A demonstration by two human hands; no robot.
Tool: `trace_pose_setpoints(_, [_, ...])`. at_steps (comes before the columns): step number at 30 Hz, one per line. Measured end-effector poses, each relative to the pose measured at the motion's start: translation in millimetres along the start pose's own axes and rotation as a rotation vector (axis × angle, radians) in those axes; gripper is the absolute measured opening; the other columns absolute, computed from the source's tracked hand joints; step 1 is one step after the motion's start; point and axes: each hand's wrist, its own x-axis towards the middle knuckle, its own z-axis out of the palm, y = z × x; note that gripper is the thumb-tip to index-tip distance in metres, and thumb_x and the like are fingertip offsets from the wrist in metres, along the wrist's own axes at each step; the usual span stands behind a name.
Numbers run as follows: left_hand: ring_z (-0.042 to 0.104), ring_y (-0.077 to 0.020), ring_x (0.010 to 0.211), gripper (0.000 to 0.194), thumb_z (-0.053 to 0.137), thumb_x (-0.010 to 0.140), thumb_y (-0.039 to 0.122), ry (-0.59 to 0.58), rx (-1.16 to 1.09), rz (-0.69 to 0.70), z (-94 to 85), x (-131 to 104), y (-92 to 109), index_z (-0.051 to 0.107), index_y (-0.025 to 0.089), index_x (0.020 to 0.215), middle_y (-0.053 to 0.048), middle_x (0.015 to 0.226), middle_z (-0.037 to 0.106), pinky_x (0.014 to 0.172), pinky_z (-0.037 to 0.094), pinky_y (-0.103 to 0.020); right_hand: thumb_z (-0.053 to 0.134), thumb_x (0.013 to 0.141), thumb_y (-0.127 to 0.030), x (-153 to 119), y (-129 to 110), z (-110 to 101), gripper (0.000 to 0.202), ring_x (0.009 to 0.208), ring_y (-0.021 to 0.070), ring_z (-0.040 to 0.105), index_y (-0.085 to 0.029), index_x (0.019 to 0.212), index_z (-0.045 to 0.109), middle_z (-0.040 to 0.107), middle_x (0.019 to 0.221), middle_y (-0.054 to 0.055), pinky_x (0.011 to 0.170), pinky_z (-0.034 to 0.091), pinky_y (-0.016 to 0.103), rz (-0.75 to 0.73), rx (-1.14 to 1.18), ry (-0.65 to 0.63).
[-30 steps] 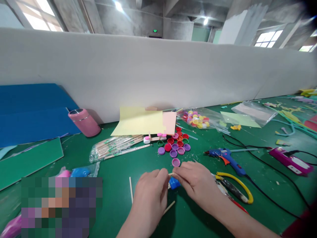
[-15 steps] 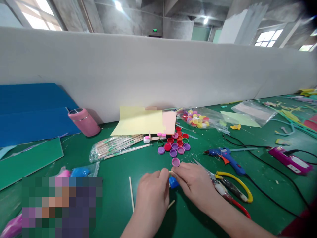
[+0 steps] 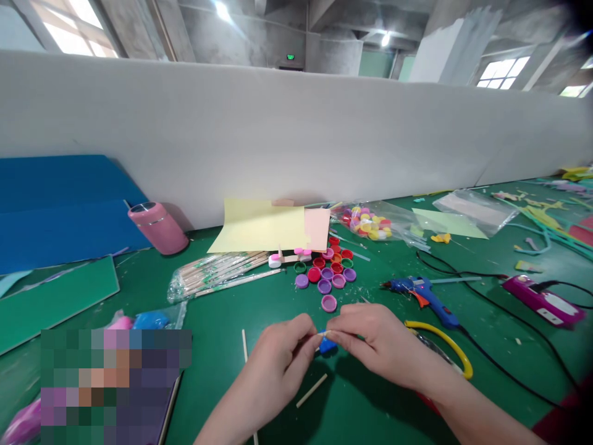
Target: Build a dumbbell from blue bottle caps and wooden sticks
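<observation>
A small pale stick (image 3: 323, 334) is pinched between the fingertips of the left hand (image 3: 283, 353) and the right hand (image 3: 376, 337) — just beside a blue piece (image 3: 328, 345), whose contact with the fingers cannot be told. On the green table (image 3: 213, 346), a short stick (image 3: 312, 390) is seen near the left hand; loose caps (image 3: 325, 286) are clustered beyond.

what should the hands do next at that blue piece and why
Probably nudge the thin stick into line by the blue piece: the left hand and right hand seem to pinch it from both sides, right beside that piece.
</observation>
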Motion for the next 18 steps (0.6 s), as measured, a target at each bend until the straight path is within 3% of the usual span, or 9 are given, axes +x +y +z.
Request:
trace_pose_setpoints(4, [0.036, -0.0108, 0.057, 0.024, 0.038, 0.086, 0.030, -0.060, -0.282, -0.051, -5.5, -1, 2, 0.047, 0.018, 0.068, 0.005, 0.061, 0.041, 0.052, 0.028, -0.021, 0.037, 0.091, -0.029, 1, 0, -8, 0.029, 0.062, 0.0110, 0.046, -0.019, 0.074, 0.058, 0.053, 0.063, -0.003, 0.058, 0.035, 0.020, -0.014, 0.189, -0.034])
trace_pose_setpoints(11, [0.029, -0.0090, 0.053, 0.022, 0.047, 0.083, 0.033, -0.021, -0.665, -0.095, -0.1, 3, 1, 0.050, 0.016, 0.068, 0.005, 0.058, 0.036, 0.048, 0.023, -0.021, 0.037, 0.090, -0.033, 3, 2, -6, 0.031, 0.061, 0.0093, 0.043, -0.016, 0.073, 0.055, 0.047, 0.065, -0.003, 0.057, 0.034, 0.018, 0.061, 0.507, -0.014])
trace_pose_setpoints(18, [0.023, -0.0081, 0.050, 0.022, 0.049, 0.081, 0.033, 0.005, -0.864, -0.162, 7.9, 2, -2, 0.051, 0.016, 0.068, 0.007, 0.055, 0.033, 0.047, 0.018, -0.022, 0.036, 0.090, -0.033, 3, 0, -3, 0.030, 0.063, 0.0105, 0.045, -0.017, 0.077, 0.058, 0.051, 0.068, -0.002, 0.058, 0.036, 0.019, 0.101, 0.525, 0.019])
